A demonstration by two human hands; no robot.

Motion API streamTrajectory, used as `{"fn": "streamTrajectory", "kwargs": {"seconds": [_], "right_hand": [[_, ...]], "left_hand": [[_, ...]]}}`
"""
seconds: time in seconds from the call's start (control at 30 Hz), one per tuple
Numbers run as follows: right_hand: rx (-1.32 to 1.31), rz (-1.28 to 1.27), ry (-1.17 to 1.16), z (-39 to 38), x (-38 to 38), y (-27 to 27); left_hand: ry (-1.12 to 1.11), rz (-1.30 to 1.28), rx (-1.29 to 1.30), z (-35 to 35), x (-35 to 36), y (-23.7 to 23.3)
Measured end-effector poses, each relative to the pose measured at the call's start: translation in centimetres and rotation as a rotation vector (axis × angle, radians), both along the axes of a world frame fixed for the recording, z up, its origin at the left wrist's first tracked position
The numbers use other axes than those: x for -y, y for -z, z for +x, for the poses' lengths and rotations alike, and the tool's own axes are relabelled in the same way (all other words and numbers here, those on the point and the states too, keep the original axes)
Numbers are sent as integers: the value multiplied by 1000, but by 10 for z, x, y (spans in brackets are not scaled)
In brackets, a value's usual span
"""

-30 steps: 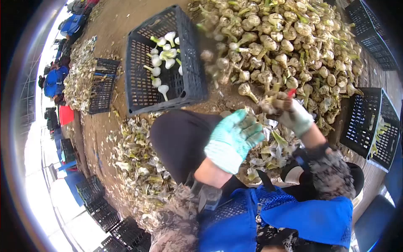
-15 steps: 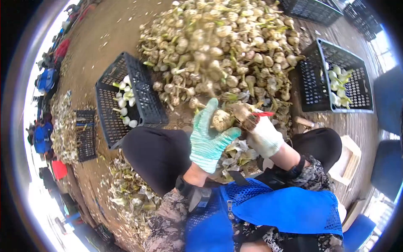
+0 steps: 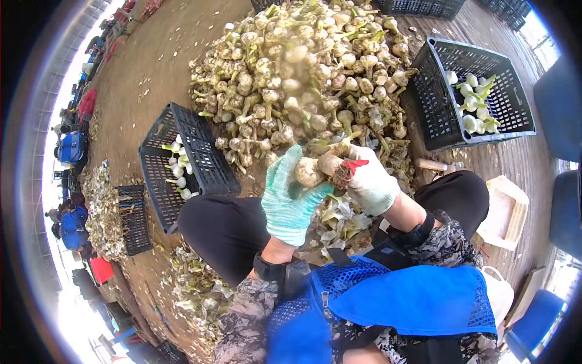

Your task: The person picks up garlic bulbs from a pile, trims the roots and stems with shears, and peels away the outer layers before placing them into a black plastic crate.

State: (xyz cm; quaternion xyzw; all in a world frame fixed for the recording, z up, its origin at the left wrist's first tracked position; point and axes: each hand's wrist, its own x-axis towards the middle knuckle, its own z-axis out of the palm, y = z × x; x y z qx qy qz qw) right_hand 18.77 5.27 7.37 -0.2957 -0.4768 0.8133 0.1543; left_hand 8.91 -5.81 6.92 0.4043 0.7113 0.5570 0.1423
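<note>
My left hand, in a teal-striped glove, is closed around a dirt-stained garlic bulb, which sits between thumb and fingers. Close on its right, my right hand in a whitish glove grips a second garlic bulb with brown roots. A small red object shows at the right fingertips; what it is I cannot make out. Both hands are above my crossed legs, in front of a large heap of untrimmed garlic. Loose peelings lie beneath them.
A black crate with white garlic bulbs stands tilted at left; another crate with trimmed garlic is at right. A wooden-handled tool and a pale wooden box lie by my right knee. More peelings lie at left.
The view has shifted a little. My hands have come slightly left, and the garlic in my right hand is now beside the bulb in my left.
</note>
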Motion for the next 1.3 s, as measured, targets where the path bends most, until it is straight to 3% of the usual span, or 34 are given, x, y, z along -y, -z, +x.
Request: {"fn": "streamTrajectory", "kwargs": {"seconds": [0.07,0.13,0.2,0.3,0.4,0.5,0.53,0.63,0.67,0.8,0.9,0.93,1.0,1.03,1.07,1.1,1.13,1.17,1.2,1.23,1.27,1.3], "right_hand": [[0,16,-75,4,-5,3],[-96,401,-136,3,-13,59],[-144,520,-162,1,-15,71],[-180,408,-148,2,-10,64],[-221,649,-85,-2,-7,34],[-122,1126,68,-9,-4,18],[-44,1069,-4,-7,-6,18],[64,531,-122,-2,-9,8],[80,553,-116,-1,-10,10],[84,579,-18,1,-9,14],[-141,1048,-22,6,-18,15],[-177,959,-74,8,-22,11],[-215,434,-257,23,-27,-4],[-317,531,-362,25,-31,-7],[-677,357,-81,23,-11,12],[-682,-41,-118,25,-8,14],[-669,-453,-82,28,-4,16],[-655,-340,-184,26,-13,26],[-645,-216,-280,24,-22,36],[-642,-89,-370,21,-30,47],[-516,317,-362,20,-28,45],[-373,712,-348,19,-25,45]], "left_hand": [[4,3,-115,-1,0,-3],[3,-10,-213,-2,2,-3],[-2,-37,-297,-5,4,0],[54,-1,-364,-7,4,-5],[24,103,337,0,3,-9],[-71,242,1366,-3,-9,-4],[-105,209,1358,-6,-13,8],[-111,77,1296,-9,-10,8],[-79,53,1245,-11,-9,6],[-46,85,150,-2,-15,23],[-39,6,488,2,-8,-8],[21,97,816,-4,-3,-4],[366,133,1180,-26,2,8],[546,152,1354,-32,3,11],[572,86,1440,-27,2,5],[725,107,1494,-30,3,9],[651,147,1508,-31,0,8],[577,185,1521,-29,-2,4],[319,156,1285,-21,1,-2],[313,175,1080,-21,1,9],[284,189,875,-20,-2,13],[257,134,853,-20,5,11]]}}
